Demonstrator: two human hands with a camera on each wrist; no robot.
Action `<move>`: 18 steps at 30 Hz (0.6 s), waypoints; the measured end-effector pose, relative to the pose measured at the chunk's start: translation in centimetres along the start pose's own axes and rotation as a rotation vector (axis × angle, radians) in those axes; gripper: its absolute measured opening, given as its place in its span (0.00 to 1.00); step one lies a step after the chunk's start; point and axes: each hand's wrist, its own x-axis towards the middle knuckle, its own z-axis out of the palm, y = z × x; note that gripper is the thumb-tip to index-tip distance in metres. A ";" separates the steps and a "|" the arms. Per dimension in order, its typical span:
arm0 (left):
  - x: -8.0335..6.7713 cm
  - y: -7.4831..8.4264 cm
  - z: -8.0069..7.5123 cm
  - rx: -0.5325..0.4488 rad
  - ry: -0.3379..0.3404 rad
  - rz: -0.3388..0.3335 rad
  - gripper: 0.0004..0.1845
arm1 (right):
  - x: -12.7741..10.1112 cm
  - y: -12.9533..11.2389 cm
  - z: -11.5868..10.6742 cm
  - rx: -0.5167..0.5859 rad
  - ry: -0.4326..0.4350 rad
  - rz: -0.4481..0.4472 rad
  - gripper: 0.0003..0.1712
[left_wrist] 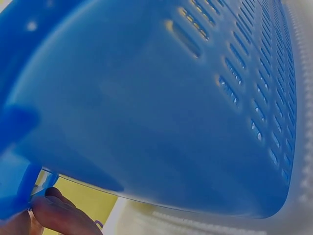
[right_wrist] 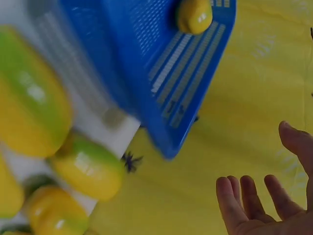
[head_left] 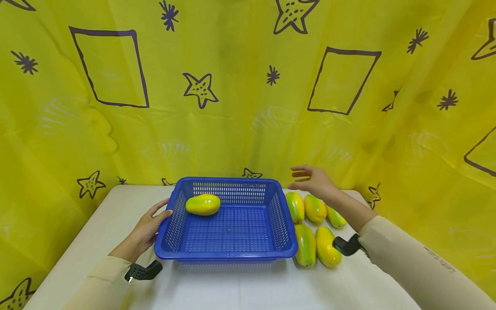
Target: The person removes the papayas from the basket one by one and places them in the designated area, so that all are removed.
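A blue plastic basket (head_left: pixel 228 255) with slotted walls stands on the table, and one yellow-green papaya (head_left: pixel 203 204) lies inside it at the back left. My left hand (head_left: pixel 149 224) grips the basket's left rim, thumb over the edge; in the left wrist view its fingers (left_wrist: pixel 63 213) show at the rim. My right hand (head_left: pixel 313 181) hovers above the far right corner of the basket, holding nothing, its fingers apart and loosely bent. Below it, right of the basket, lie several papayas, among them a front one (head_left: pixel 305 245) close to the basket wall.
The white table (head_left: pixel 209 288) extends in front of the basket and on both sides. A yellow curtain (head_left: pixel 240 129) with dark star and square drawings hangs right behind the table's back edge. Black wrist cameras (head_left: pixel 143 271) sit on both wrists.
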 end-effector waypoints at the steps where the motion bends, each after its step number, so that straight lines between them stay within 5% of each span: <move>1: 0.0 0.0 0.0 0.002 0.002 0.000 0.36 | 0.7 -0.6 0.9 0.005 0.004 -0.026 0.38; 7: -0.1 -0.2 0.2 0.011 0.010 0.000 0.35 | 4.4 -3.8 6.4 0.063 -0.042 -0.127 0.38; 18: 0.0 -0.3 0.1 0.005 0.010 0.027 0.36 | 8.5 -5.7 14.6 0.024 -0.171 -0.120 0.43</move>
